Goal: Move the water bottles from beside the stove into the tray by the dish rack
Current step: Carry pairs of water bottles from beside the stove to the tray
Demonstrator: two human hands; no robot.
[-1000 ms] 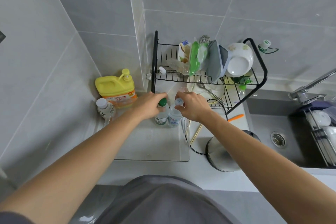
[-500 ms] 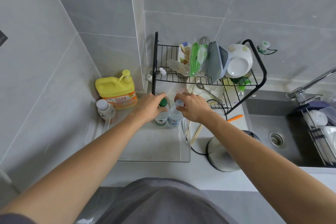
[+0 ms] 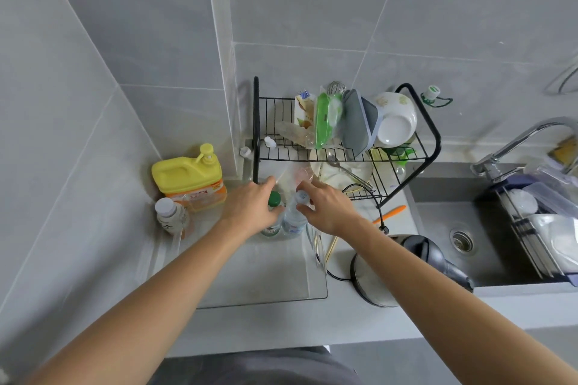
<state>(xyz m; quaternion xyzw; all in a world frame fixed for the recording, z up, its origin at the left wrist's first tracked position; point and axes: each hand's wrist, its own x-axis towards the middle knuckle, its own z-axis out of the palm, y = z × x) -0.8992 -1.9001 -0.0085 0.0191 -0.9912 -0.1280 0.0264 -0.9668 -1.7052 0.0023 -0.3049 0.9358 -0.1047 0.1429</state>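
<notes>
Two small water bottles stand upright side by side at the far end of the clear tray (image 3: 250,272), just in front of the black dish rack (image 3: 433,147). One has a green cap (image 3: 274,198), the other a pale blue cap (image 3: 301,197). My left hand (image 3: 250,206) rests against the left side of the green-capped bottle with its fingers spread. My right hand (image 3: 327,209) is at the right of the blue-capped bottle, fingers loosened and apart, with fingertips still near the cap and the thumb by the bottle's side.
A yellow detergent jug (image 3: 187,175) and a white-capped bottle (image 3: 169,216) stand left of the tray by the wall. Chopsticks (image 3: 330,248), an orange utensil (image 3: 391,212) and an electric kettle (image 3: 387,272) lie to the right. The sink (image 3: 444,228) is beyond.
Both hands, closed on the bottle tops a second ago, have loosened and spread their fingers. The bottles stay standing in the same spot in the tray.
</notes>
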